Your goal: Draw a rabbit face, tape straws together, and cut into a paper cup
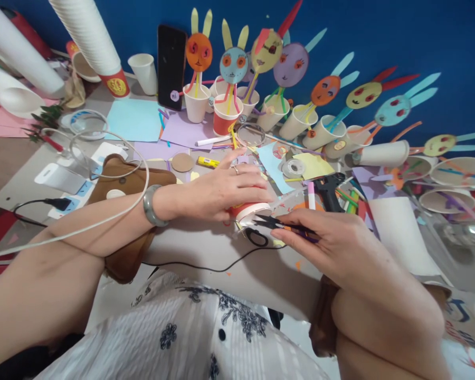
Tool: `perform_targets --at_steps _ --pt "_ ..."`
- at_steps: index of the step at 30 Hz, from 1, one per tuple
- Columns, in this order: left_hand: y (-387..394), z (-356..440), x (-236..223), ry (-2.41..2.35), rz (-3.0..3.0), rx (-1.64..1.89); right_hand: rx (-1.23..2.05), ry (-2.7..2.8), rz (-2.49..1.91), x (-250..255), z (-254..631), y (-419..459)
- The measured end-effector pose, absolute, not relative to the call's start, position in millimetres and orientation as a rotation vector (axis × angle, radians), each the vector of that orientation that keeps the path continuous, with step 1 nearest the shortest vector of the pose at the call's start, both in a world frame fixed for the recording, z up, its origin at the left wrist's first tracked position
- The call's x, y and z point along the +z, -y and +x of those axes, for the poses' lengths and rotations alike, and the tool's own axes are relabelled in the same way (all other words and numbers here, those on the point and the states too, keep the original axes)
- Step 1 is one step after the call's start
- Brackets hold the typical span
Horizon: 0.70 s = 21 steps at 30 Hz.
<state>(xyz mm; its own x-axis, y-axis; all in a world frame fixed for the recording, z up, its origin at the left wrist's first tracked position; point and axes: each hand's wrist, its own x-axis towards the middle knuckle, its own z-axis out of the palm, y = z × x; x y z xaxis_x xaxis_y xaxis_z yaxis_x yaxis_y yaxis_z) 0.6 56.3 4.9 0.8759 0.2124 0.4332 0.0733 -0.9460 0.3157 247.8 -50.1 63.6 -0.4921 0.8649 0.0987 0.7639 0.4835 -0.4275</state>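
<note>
The left hand (221,187) lies curled over a red paper cup (248,210) that rests on its side on the table (206,248), its white rim facing right, toward the other hand. The right hand (324,237) is closed around small snips (279,224), whose dark blades point left along the same line as the cup's long axis — tips just beside the rim, nearly touching it. So cup and blades meet head-on between the two hands, the left directly on the cup, the right a little apart behind the tool. A black cable (206,268) runs across the table just below, and a row of bunny-faced cups (261,89) stands well beyond.
</note>
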Motion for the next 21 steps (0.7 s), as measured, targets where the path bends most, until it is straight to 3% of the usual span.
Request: perform_targets --at_steps 21 --pt "-56 5 -2 -0.307 2.656 1.188 0.361 2.219 -1.373 66 240 56"
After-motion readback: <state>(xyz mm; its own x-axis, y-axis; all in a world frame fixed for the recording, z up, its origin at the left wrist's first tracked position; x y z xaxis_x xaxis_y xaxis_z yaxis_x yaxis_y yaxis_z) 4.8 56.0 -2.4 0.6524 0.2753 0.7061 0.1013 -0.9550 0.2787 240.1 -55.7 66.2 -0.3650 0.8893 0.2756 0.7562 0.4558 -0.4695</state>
